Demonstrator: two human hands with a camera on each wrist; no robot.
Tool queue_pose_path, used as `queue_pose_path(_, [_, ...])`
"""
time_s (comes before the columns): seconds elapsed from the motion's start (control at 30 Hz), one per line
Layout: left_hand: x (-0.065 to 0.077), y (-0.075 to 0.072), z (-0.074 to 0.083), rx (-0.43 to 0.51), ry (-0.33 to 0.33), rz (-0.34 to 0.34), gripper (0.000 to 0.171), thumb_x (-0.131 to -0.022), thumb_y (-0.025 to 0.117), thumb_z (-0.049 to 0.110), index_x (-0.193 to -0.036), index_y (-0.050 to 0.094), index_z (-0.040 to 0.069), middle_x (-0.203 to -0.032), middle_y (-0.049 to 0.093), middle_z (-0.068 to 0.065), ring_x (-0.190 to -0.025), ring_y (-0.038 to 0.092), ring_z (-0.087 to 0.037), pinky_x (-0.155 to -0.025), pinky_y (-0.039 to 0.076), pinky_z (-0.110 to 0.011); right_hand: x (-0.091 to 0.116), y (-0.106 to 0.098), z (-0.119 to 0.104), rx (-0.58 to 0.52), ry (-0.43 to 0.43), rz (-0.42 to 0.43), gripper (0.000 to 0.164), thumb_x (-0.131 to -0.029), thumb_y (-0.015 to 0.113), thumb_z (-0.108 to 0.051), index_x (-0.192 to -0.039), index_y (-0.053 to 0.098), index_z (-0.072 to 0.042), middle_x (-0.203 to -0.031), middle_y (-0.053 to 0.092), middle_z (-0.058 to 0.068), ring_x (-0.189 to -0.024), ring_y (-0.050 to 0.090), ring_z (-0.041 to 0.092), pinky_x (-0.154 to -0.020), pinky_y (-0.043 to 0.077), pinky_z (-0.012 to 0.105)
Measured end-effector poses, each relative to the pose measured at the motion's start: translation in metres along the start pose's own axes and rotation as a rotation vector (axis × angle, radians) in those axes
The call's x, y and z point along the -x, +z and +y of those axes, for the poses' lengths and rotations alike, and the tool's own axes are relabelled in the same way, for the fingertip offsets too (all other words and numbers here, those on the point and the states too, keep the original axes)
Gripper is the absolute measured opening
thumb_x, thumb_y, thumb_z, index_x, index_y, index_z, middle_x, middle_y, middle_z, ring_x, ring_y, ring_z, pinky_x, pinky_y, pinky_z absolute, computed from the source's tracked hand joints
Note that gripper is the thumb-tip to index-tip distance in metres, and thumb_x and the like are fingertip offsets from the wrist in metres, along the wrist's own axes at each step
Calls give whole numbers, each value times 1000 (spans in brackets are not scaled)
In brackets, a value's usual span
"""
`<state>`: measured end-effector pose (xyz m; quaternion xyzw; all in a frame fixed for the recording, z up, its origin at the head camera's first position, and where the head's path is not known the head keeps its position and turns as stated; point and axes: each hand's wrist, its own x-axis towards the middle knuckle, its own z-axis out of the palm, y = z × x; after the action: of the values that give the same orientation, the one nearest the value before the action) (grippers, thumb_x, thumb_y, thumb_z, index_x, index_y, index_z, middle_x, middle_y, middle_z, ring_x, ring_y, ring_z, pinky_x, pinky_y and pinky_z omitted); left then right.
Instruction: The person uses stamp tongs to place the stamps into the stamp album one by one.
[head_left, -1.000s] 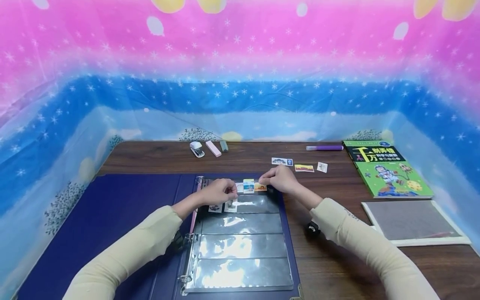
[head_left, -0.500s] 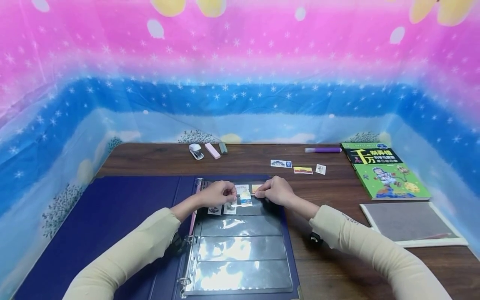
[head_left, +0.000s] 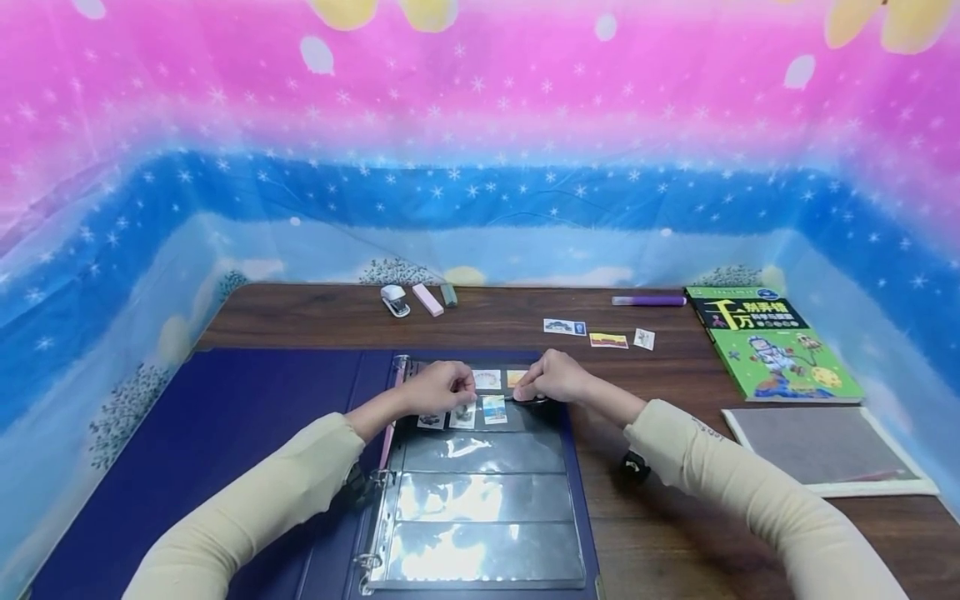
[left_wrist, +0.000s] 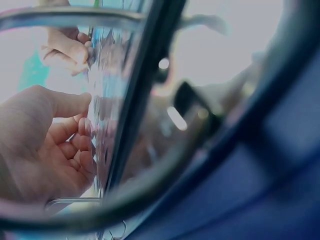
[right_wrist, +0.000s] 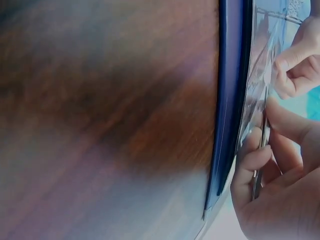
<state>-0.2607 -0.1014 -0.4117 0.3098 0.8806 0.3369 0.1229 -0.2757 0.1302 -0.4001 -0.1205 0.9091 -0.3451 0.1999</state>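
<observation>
A blue-and-yellow stamp [head_left: 494, 409] stands upright in the second row of a clear-pocketed album page [head_left: 483, 450], beside a grey stamp [head_left: 462, 416]. My right hand [head_left: 553, 377] grips thin metal tweezers [right_wrist: 258, 181], whose tip reaches the blue stamp's right edge in the head view. My left hand [head_left: 437, 388] has its thumb and forefinger pinched at the second row's clear pocket film [left_wrist: 102, 107], its other fingers curled. It partly covers the stamps at the left. In the top row sit a pale stamp [head_left: 487, 379] and an orange stamp [head_left: 515, 377], partly behind my right hand.
The navy ring binder [head_left: 277, 425] lies spread on the wooden table. Beyond it are three loose stamps [head_left: 608, 340], a purple pen [head_left: 648, 301], a stapler [head_left: 394, 301] and a pink block [head_left: 427, 300]. At right lie a green book [head_left: 783, 358] and a white-edged pouch [head_left: 821, 446].
The blue-and-yellow stamp has come down from over the top row into the second row and straightened. My right hand has moved down with the tweezers; the left has stayed almost still.
</observation>
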Motion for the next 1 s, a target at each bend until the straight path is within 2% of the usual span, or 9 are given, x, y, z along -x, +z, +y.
queue_pose_path(0.23, [-1, -1, 2, 2, -17, 0, 10, -89, 58, 8, -79, 58, 6, -68, 48, 3, -60, 41, -8, -60, 37, -20, -5, -5, -1, 18, -47, -57, 16, -77, 74, -19, -87, 76, -6, -93, 74, 9, -77, 64, 11, -65, 49, 23])
queue_pose_path(0.4, [-1, 0, 2, -13, -30, 10, 10, -88, 57, 8, -79, 57, 6, -67, 48, 3, -58, 41, -7, -58, 37, -20, -8, -7, -3, 41, -111, -95, 15, -78, 73, -17, -87, 76, -4, -87, 74, 10, -66, 58, 6, -61, 47, 21])
queue_pose_path(0.7, [0, 2, 2, -46, -32, 16, 11, -89, 57, 9, -79, 56, 6, -70, 48, 1, -60, 41, -8, -58, 35, -20, -14, -12, 1, 146, -306, -146, 11, -79, 72, -16, -84, 77, -7, -82, 73, 6, -71, 58, 4, -65, 44, 20])
queue_pose_path(1.0, [-2, 4, 1, -51, -13, 21, 11, -88, 58, 9, -78, 57, 6, -69, 49, 2, -59, 40, -7, -58, 35, -19, -18, -17, 5, 159, -396, -181, 10, -79, 72, -15, -84, 77, -8, -78, 71, 5, -67, 55, 4, -64, 41, 20])
